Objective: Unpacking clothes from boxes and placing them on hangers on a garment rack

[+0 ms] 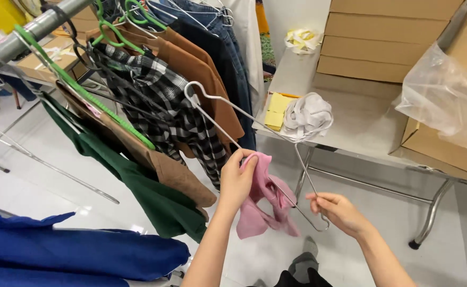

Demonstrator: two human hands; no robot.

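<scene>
My left hand (237, 179) grips a small pink garment (265, 204) together with one arm of a white wire hanger (254, 119). The pink cloth hangs bunched below my fingers. My right hand (339, 211) pinches the hanger's lower corner on the right. The hanger's hook points up and left toward the clothes rail (31, 29).
The rail carries hung clothes: a green garment (132, 178), a brown one (191, 58), a black-and-white plaid shirt (164, 101), jeans (228, 48). A steel table (361, 127) at right holds cardboard boxes (382, 37), a clear plastic bag (446, 95), crumpled white cloth (308, 114) and yellow notes (277, 109). Blue fabric (58, 250) lies at lower left.
</scene>
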